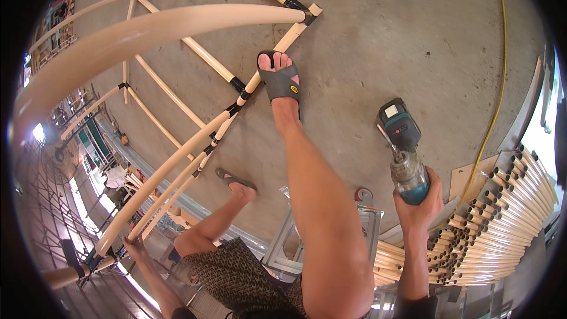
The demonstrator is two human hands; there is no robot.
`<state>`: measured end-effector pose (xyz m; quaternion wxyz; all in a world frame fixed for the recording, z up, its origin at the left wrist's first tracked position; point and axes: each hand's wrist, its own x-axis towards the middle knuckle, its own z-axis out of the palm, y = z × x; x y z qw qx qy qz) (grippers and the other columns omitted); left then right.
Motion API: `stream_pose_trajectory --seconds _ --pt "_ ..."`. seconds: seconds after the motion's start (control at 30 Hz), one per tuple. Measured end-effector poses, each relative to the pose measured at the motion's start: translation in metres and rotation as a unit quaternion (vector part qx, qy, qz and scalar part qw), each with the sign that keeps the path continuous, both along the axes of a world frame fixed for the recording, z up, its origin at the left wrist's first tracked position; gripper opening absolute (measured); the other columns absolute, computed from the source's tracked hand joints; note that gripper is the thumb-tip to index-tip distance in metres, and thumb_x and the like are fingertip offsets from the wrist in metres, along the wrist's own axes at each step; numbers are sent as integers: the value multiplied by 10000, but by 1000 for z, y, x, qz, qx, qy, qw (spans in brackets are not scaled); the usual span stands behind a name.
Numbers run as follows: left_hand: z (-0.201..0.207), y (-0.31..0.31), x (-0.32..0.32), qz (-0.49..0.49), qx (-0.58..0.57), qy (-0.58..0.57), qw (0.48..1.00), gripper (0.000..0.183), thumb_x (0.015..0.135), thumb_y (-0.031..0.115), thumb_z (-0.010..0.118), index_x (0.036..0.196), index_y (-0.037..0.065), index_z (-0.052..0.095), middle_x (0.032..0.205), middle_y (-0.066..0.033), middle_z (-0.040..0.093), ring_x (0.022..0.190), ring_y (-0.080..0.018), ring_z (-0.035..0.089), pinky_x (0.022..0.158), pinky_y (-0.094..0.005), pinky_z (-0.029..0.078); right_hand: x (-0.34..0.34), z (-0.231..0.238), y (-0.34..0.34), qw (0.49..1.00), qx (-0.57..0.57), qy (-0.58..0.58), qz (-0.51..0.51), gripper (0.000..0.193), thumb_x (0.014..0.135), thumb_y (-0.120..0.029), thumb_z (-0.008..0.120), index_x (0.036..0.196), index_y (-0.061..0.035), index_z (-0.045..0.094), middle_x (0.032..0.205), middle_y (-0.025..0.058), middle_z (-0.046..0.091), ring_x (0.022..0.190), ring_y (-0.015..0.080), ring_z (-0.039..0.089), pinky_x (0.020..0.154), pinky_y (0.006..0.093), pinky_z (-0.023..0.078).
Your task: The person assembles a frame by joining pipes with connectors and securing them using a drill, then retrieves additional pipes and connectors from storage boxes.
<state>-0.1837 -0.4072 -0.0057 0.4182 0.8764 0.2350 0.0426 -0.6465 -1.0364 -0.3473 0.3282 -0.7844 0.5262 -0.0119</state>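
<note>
My right hand (422, 205) is closed round the teal and black cordless driver (406, 165), whose battery end points away from me over the concrete. At the lower left, my left hand (136, 248) is closed on a cream pipe of the frame, close to a corner with black joints. The frame (195, 142) is built of cream pipes and black metal joints (238, 87) and stands tilted across the left side. One thick pipe (159, 23) passes close in front of the view. My sandalled foot (279, 77) touches the frame's lower pipe.
Many loose cream pipes (490, 236) are stacked at the right. A yellow cable (501, 82) runs along the floor there. Between my legs and the pipes stands a grey metal-framed cart (369, 224) with a caster (364, 196). A standing fan (62, 156) is at the far left.
</note>
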Motion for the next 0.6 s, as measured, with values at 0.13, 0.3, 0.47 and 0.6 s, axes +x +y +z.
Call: stream_pose_trajectory --seconds 0.13,0.3,0.47,0.6 --pt "22 40 16 32 15 -32 999 246 1051 339 501 1111 107 557 1065 -112 658 1117 -249 606 1024 -503 454 -3 -5 3 1000 -13 -7 1 635 601 -152 905 1171 -40 649 1023 176 687 920 392 671 808 456 538" --pt "41 77 9 -59 7 24 998 402 1069 236 489 1355 -33 403 1316 -174 518 1284 -299 518 1113 -490 434 1 1 3 1000 8 11 -11 626 605 -159 911 1165 -46 655 1033 173 690 923 394 673 805 457 538" --pt "23 50 -5 -159 101 54 981 428 1070 251 471 1374 -41 402 1324 -193 544 1229 -322 586 1105 -439 451 3 6 3 999 16 36 -13 621 607 -164 910 1164 -53 658 1043 165 695 923 386 676 806 461 539" --pt "14 15 -1 -36 14 50 998 310 1040 372 523 1242 136 528 1170 -55 590 1147 -198 569 1019 -440 457 7 6 3 999 9 36 -16 624 604 -162 913 1162 -49 658 1036 166 699 923 379 682 817 457 544"
